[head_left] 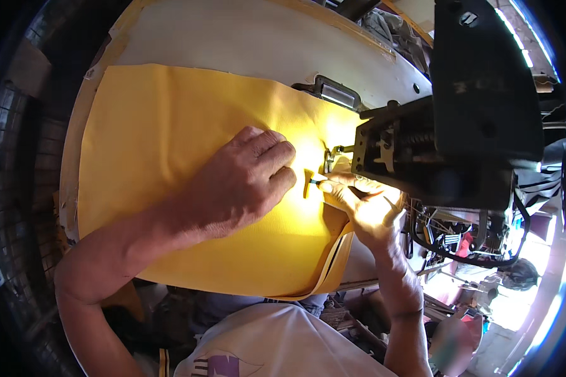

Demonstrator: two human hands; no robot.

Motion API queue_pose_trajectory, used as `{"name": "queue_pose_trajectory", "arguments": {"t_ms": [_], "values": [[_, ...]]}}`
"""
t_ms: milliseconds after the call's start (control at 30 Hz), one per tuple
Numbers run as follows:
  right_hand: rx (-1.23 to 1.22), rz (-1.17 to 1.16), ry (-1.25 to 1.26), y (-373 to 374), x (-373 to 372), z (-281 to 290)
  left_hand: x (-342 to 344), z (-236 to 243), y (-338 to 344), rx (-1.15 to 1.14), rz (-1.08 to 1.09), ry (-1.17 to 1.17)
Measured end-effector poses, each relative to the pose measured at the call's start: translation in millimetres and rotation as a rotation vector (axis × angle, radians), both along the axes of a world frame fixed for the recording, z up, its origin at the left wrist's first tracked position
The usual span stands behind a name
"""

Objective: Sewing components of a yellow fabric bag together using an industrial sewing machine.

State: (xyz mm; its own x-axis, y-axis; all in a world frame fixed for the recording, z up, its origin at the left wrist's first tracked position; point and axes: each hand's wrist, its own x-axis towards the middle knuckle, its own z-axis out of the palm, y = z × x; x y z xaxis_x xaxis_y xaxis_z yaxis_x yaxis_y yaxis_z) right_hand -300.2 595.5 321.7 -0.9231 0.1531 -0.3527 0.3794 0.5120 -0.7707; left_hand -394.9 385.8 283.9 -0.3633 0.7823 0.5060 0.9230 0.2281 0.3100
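Note:
A wide yellow leather-like sheet [170, 132] is spread over the pale work table, its near right edge folded into layers. My left hand [251, 169] rests on it with the fingers curled in; whatever they may hold is hidden. Beside the lit presser foot [331, 157] of a dark sewing machine [415, 141], my right hand [365, 201] pinches a small dark thing [315, 181] between thumb and finger. A short yellow-brown strip shows at its tip. Glare hides part of the right hand, and I cannot tell the small thing's kind.
The bulky machine head stands over the right side of the table [233, 34]. Behind the sheet lies a dark-framed oblong piece [336, 92]. A curved black bar [478, 261] and cluttered tools fill the right. A blurred person [453, 339] appears at lower right.

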Motion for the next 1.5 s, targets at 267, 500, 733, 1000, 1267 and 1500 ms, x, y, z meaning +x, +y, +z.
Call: {"name": "queue_pose_trajectory", "arguments": {"t_ms": [267,500,733,1000,1267,1500], "values": [[-0.048,-0.183,0.239,-20,4,-8,-2,4,-3,0.003,-0.022,-0.053],[-0.020,-0.213,0.252,-22,-4,1,-2,4,-3,0.026,-0.027,-0.073],[-0.009,-0.160,0.183,-22,-10,9,1,5,-1,0.002,-0.064,-0.061],[0.023,-0.172,0.107,-20,-8,11,6,6,5,-0.062,-0.064,-0.025],[0.003,-0.173,0.123,-8,-7,0,11,10,4,-0.142,-0.068,-0.018],[0.076,-0.108,0.102,17,5,-29,12,15,9,-0.121,-0.148,0.144]]}}
